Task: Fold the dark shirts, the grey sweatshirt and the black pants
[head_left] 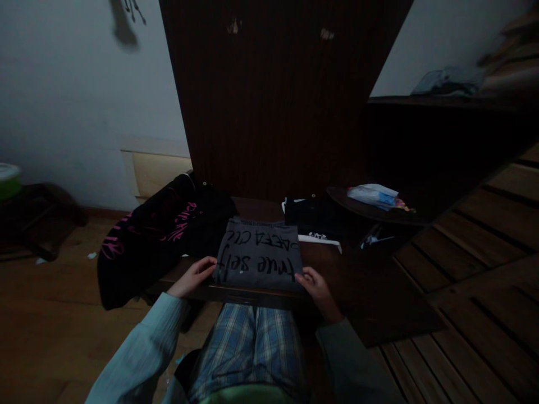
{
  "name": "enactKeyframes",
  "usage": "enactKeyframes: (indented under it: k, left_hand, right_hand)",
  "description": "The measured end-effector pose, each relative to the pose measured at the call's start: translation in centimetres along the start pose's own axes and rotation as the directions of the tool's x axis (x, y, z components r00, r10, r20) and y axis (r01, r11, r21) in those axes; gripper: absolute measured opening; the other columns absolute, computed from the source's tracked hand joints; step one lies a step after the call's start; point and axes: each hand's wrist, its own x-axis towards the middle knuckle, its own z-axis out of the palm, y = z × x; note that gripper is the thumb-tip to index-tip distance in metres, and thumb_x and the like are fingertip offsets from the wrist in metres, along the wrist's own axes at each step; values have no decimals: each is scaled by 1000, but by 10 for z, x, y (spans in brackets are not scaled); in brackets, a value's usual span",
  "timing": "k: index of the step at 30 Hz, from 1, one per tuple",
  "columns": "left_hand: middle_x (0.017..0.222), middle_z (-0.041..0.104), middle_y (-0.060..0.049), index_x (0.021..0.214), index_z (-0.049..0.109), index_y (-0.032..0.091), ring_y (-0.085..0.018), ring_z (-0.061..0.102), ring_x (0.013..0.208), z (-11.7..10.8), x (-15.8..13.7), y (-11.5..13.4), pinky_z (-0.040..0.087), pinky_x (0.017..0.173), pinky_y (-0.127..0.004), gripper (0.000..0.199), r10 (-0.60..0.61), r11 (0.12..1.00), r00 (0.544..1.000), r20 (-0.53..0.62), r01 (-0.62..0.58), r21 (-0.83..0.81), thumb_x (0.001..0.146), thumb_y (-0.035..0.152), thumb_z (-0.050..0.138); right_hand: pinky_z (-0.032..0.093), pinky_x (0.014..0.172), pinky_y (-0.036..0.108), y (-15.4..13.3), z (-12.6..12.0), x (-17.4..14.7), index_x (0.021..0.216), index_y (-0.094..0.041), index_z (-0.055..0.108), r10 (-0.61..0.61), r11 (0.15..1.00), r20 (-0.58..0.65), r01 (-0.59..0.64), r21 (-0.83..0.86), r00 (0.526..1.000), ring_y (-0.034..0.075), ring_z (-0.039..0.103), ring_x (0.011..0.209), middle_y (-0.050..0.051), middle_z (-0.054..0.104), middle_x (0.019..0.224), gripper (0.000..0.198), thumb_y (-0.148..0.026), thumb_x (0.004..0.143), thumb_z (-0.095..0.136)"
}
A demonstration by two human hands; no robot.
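Observation:
A folded grey shirt [259, 255] with black lettering lies flat on the dark wooden desk in front of me. My left hand [200, 274] is at its left edge, thumb and fingers closed on the cloth. At the near right corner, my right hand [314, 285] pinches the opposite edge. Left of the shirt, a black garment [155, 235] with pink lettering is spread loosely and hangs over the desk's edge. Behind and to the right lies a folded black garment [314, 216] with white print, with something white under it.
A tall dark panel [273, 101] rises behind the desk [353, 280]. On a rounded shelf [337, 196] at right lies a blue and white packet [374, 196]. Wooden slats [484, 235] stand further right. At far left, a green container [8, 180] sits on a dark stool [37, 213].

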Motion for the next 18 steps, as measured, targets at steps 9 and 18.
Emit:
enactKeyframes:
  k: [9,18]
  left_hand:
    - [105,58,-8,87,66,17,-25,49,104,-3,-1,-5,35,94,-35,51,88,971,988,125,-113,209,64,61,56]
    - [82,61,-4,73,62,16,-19,55,83,4,0,-17,42,78,-29,34,127,945,992,13,-125,302,67,49,57]
  right_hand:
    - [41,88,35,-1,-15,-4,95,-18,63,-103,985,297,140,-104,949,24,48,105,8,49,111,49,-45,55,73]
    - [38,91,36,-3,-17,-2,87,-18,64,-146,954,271,208,-215,951,24,48,105,10,53,109,38,-51,69,58]
